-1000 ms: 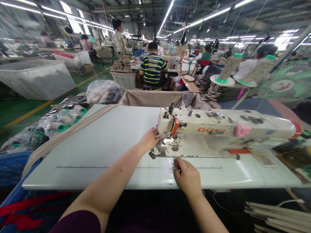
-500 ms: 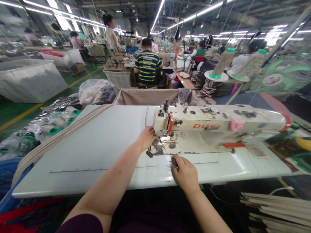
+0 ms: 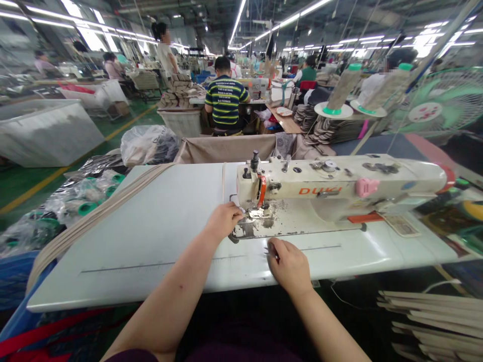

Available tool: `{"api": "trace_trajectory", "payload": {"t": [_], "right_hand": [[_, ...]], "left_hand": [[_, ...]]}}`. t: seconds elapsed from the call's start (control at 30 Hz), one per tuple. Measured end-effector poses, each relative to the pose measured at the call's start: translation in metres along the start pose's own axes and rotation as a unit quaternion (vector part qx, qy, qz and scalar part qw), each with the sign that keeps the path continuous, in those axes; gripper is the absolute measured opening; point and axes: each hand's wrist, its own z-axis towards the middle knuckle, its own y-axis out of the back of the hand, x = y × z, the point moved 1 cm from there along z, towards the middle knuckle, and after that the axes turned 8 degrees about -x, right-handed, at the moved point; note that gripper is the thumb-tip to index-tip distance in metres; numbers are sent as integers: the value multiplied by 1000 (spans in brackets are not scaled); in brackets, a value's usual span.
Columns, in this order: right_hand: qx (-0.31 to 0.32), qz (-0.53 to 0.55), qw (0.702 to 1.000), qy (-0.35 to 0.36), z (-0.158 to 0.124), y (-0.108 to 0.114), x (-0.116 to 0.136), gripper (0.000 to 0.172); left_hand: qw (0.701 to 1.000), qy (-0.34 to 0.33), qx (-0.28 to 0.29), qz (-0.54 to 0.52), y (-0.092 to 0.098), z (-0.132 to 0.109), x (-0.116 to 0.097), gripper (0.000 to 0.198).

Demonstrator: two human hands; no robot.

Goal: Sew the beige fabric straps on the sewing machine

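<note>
My left hand (image 3: 225,220) is beside the needle end of a white sewing machine (image 3: 370,183), at the left of its worn base plate. Thumb and fingers are pinched together; whatever is between them is too small to make out. A small whitish piece (image 3: 236,200) shows just behind those fingers. Close to the table's front edge, my right hand (image 3: 290,264) is closed around thread snips (image 3: 267,249), whose dark pointed tips stick out to the left. A narrow beige strip (image 3: 224,181) lies on the tabletop behind my left hand.
Long beige strips (image 3: 101,211) drape over the left end of the white table (image 3: 151,226). A fabric-lined bin (image 3: 226,149) stands behind it. Thread cones (image 3: 341,90) and a green fan (image 3: 430,108) are at right. A person in a striped shirt (image 3: 227,103) sits ahead.
My left hand has drawn slightly left and down from the needle area, uncovering the whitish piece. My right hand stays nearly in place with the snips. The camera view has shifted slightly.
</note>
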Motion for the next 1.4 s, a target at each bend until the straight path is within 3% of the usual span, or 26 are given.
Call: {"api": "trace_trajectory", "payload": {"t": [0.33, 0.63, 0.83, 1.07, 1.17, 1.27, 1.4], "right_hand": [[-6, 7, 1000, 4, 1, 1, 1, 21], [-4, 4, 1000, -1, 3, 2, 3, 21], [4, 9, 1000, -4, 2, 4, 4, 20], [1, 56, 998, -17, -1, 2, -1, 28], [-5, 115, 992, -59, 0, 3, -5, 33], [-3, 218, 964, -152, -1, 11, -10, 26], [-29, 340, 908, -245, -14, 31, -15, 27]], "left_hand": [[997, 72, 1, 3, 3, -6, -12, 9], [988, 148, 24, 47, 2, -33, -54, 12], [980, 177, 72, 60, -1, -32, -77, 13], [974, 149, 152, 80, -1, -42, -93, 38], [971, 130, 180, 87, -1, -53, -96, 52], [968, 112, 200, 99, 4, -60, -100, 58], [975, 70, 171, 120, 10, -61, -99, 38]]}}
